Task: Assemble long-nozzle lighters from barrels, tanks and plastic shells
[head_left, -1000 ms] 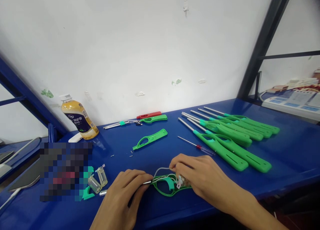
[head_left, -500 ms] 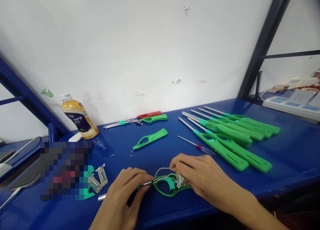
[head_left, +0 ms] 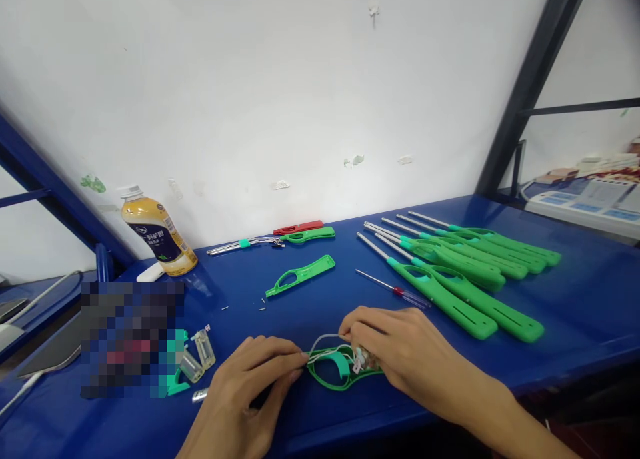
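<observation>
A green half-shell of a long-necked lighter (head_left: pixel 327 386) lies at the front edge of the table. Inside its loop sits a teal trigger (head_left: pixel 341 366), with thin white wires (head_left: pixel 325 354) running over it. My left hand (head_left: pixel 255 379) is closed on the lighter's neck end, and its fingers hide the join. A metal tip (head_left: pixel 199 396) shows to the left of that hand. My right hand (head_left: pixel 395 346) is closed around the handle end, fingers on a small clear part with a white tag (head_left: pixel 358 364), mostly covered by them.
Several assembled green lighters (head_left: pixel 450 292) lie right, beside a screwdriver (head_left: pixel 395 290). Behind are another green shell half (head_left: pixel 305 276), metal tubes (head_left: pixel 230 247) and a red shell (head_left: pixel 300 228). Screws (head_left: pixel 263 308), clear tanks (head_left: pixel 204 349) and a drink bottle (head_left: pixel 160 232) are left.
My left fingers have slid slightly forward along the neck, so the metal tube seen between them is now covered. The metal tip has shifted slightly left. My right hand stays almost in place.
</observation>
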`<state>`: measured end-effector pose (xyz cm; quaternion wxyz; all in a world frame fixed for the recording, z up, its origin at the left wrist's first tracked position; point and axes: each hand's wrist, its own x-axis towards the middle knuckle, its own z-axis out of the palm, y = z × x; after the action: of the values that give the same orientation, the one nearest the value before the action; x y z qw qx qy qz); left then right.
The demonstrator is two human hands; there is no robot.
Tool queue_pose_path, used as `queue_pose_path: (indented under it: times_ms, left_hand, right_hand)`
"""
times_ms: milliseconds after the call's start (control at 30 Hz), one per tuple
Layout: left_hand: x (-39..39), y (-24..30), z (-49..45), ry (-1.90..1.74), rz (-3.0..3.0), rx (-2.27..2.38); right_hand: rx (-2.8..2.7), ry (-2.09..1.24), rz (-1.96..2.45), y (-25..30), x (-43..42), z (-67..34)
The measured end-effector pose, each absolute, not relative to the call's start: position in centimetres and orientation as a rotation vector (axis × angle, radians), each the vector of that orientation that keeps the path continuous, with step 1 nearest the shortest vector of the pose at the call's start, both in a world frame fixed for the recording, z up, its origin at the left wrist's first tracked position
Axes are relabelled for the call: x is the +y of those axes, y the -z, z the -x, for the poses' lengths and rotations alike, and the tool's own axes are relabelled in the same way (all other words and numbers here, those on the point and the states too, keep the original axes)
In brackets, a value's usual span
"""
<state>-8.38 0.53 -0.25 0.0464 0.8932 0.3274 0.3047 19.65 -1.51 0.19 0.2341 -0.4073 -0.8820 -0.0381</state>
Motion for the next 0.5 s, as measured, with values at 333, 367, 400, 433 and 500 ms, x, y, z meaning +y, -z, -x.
queue_pose_path:
  times_ms: [333,367,400,433,500]
  left_hand:
    - [0.06,0.09,7.73,-0.963,-2.507,1.065]
    - [0.09,-0.04,7.7,-0.958,-2.505,1.058]
    - [0.14,-0.15,7.69,-0.959,-2.508,1.059]
    - [0.19,-0.25,7.71,-0.955,-2.514,1.062]
    - [0.27,-0.35,7.75,-0.945,-2.535,1.057]
  right_hand:
    - [-2.421,0.096,1.112,-0.24,-1.48,-19.62]
    - [-2.421,0.096,1.112,-0.22,-1.47,-19.63]
    - [-2.421,0.096,1.112,-0.19,-1.46,-19.63]
    - [-2.421,0.095,1.111,-0.16,-1.46,-19.64]
    - [-2.418,0.096,1.11,-0.12,-1.48,-19.64]
